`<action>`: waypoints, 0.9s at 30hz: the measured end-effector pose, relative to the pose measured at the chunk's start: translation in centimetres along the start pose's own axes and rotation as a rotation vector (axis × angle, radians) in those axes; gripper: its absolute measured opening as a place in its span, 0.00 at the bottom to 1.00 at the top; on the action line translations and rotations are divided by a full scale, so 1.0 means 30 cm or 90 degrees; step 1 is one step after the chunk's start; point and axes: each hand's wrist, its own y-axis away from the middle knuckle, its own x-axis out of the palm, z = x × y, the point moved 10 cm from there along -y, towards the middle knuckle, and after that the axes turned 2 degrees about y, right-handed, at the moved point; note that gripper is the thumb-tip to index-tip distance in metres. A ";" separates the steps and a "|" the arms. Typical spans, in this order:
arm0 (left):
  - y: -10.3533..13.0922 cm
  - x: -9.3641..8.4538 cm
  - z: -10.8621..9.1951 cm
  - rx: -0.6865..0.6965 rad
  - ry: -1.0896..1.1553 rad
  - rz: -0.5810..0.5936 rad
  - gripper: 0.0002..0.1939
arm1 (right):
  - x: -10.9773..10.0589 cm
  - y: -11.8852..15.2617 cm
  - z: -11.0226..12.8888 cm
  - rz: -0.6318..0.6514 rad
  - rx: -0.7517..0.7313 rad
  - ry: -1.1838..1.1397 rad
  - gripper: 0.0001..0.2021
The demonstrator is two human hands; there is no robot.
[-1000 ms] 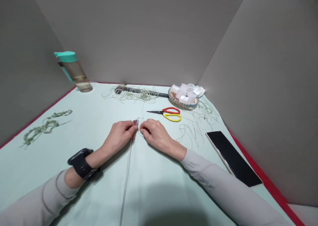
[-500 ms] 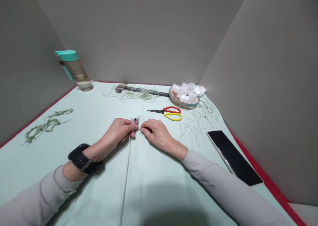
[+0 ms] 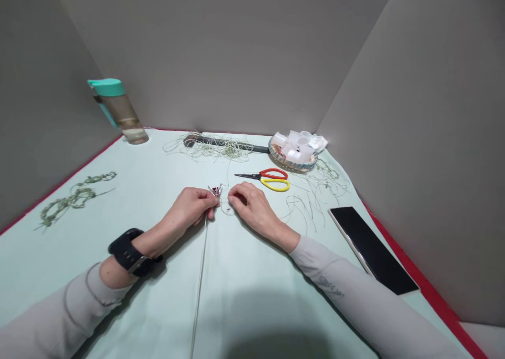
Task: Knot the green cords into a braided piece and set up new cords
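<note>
My left hand point(image 3: 196, 203) is closed in a pinch at the middle of the table. Between its thumb and fingers is a small silver metal piece point(image 3: 215, 191) with a dark red middle, whose exact kind I cannot make out. From beneath this hand a pale cord point(image 3: 201, 277) runs straight toward the near edge. My right hand point(image 3: 252, 207) is closed just to the right, its thumb and fingertips pinched on a thin green thread point(image 3: 222, 208) that curves across the gap between the hands. Scissors point(image 3: 262, 178) with red and yellow handles lie beyond it.
At the back, thread tangles point(image 3: 229, 148) cover a dark rod point(image 3: 213, 141) beside a woven basket point(image 3: 294, 165) of white spools. A bottle point(image 3: 126, 114) stands back left, knotted green cords point(image 3: 74, 198) lie left, and a phone point(image 3: 371, 248) lies right.
My right hand has moved slightly away, right and up, widening the gap between the hands; the thread's curve shows more. My left hand stays in place with the metal piece.
</note>
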 end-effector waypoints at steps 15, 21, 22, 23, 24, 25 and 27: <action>-0.012 -0.005 0.004 0.050 0.007 0.008 0.14 | -0.015 0.011 -0.012 -0.001 0.023 -0.135 0.13; -0.017 -0.002 0.006 0.056 0.003 0.016 0.14 | -0.051 0.002 -0.008 0.006 0.033 -0.200 0.14; -0.017 -0.002 0.005 0.056 0.003 0.017 0.14 | -0.058 0.000 -0.008 0.006 0.036 -0.214 0.14; -0.016 -0.001 0.004 0.056 0.003 0.019 0.14 | -0.065 -0.002 -0.008 0.007 0.039 -0.228 0.14; -0.014 -0.001 0.003 0.058 0.004 0.021 0.14 | -0.071 -0.004 -0.007 0.010 0.040 -0.242 0.14; -0.013 -0.001 0.002 0.059 0.005 0.023 0.14 | -0.076 -0.006 -0.006 0.015 0.041 -0.256 0.14; -0.012 -0.001 0.000 0.064 0.008 0.030 0.14 | -0.082 -0.008 -0.002 0.031 0.040 -0.276 0.15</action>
